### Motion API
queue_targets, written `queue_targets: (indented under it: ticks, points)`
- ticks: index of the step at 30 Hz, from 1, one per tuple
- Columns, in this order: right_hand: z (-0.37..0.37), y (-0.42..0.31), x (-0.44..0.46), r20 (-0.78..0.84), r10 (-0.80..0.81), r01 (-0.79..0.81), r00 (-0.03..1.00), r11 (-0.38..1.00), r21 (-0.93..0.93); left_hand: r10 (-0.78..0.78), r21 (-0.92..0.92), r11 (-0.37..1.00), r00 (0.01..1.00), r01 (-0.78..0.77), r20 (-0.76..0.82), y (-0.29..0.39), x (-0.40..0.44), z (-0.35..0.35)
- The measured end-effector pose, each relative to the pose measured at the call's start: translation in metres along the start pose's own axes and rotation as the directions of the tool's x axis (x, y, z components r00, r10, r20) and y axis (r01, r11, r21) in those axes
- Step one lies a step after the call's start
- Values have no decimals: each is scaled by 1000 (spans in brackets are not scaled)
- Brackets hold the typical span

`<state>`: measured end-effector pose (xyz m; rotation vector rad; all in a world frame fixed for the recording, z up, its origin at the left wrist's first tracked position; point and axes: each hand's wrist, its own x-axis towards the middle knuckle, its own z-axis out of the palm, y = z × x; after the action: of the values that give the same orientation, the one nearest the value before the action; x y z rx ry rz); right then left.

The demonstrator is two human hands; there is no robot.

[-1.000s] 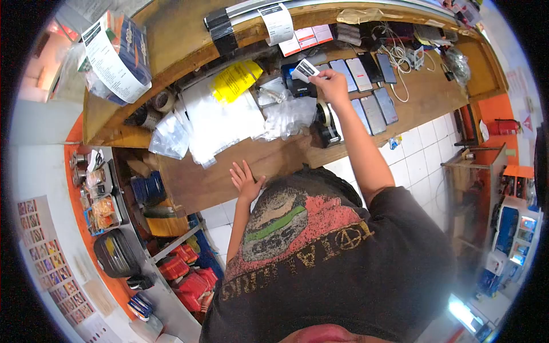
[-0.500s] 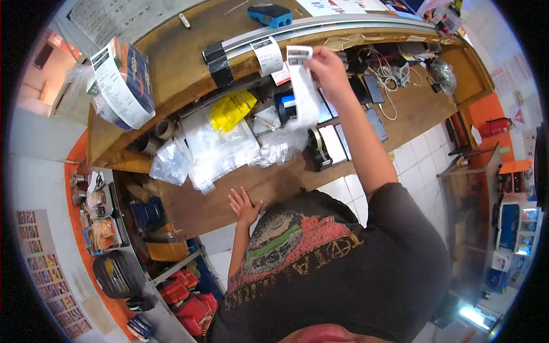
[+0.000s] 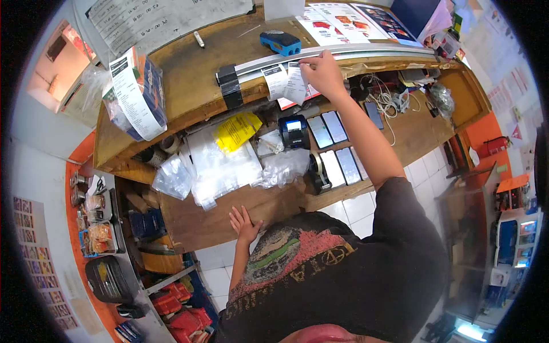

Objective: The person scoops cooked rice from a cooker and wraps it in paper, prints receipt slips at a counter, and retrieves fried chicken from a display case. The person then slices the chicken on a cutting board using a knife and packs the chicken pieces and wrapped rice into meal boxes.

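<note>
My right hand (image 3: pixel 323 74) pinches the top of a printed paper slip (image 3: pixel 295 84) at the metal rail (image 3: pixel 326 52) on the raised shelf's front edge. Another printed slip (image 3: pixel 275 80) hangs from the rail just left of it. Below, on the lower desk, stands a small black printer (image 3: pixel 294 132) with a lit screen. My left hand (image 3: pixel 246 227) lies on the bare wood (image 3: pixel 200 226) near the desk's front edge, fingers spread and holding nothing.
Several phones (image 3: pixel 333 127) lie right of the printer, near white cables (image 3: pixel 390 102). Clear plastic bags (image 3: pixel 223 171) and a yellow bag (image 3: pixel 238 131) cover the desk's left part. A blue-black object (image 3: pixel 280 42) sits on the upper shelf, near printed sheets (image 3: pixel 343 23).
The slip has come up from the printer to the rail in my right hand. My left hand stays on the desk. The view now takes in more of the upper shelf.
</note>
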<state>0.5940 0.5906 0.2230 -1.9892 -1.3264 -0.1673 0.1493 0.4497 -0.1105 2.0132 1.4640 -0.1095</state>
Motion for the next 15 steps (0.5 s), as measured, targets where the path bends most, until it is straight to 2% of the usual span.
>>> queue_targets:
  ticks: [1, 3, 7, 9, 10, 12, 13, 14, 15]
  points:
    - [0, 2, 0, 1, 0, 0, 1000, 1000, 0, -4, 11, 1000, 1000, 4, -6, -1, 0, 2]
    - [-1, 8, 0, -46, -153, 143, 987, 976, -162, -10, 22, 1000, 1000, 10, -9, -3, 0, 4]
    - [1, 22, -7, -61, -268, 251, 962, 948, -197, -8, 23, 1000, 1000, 9, -14, -2, 0, 4]
    - [-4, 22, -16, -188, -341, 318, 921, 937, -142, -12, 26, 1000, 1000, 12, -13, -2, 0, 4]
    - [-1, 24, -23, -184, -340, 318, 922, 938, -140, -6, 21, 1000, 1000, 7, -18, -2, -1, 4]
    - [17, 33, -43, -519, -18, 129, 855, 975, 179, -8, 14, 1000, 1000, 8, -20, -4, 0, 6]
    - [27, 35, -60, -511, 130, 43, 850, 949, 313, 7, 14, 1000, 999, -7, -35, -5, 0, 7]
    - [52, 46, -77, -525, 192, 9, 829, 935, 356, 22, 15, 1000, 998, -21, -52, -6, 0, 8]
    - [72, 55, -98, -430, 208, -34, 879, 925, 379, 11, 15, 1000, 999, -10, -47, -6, 1, 8]
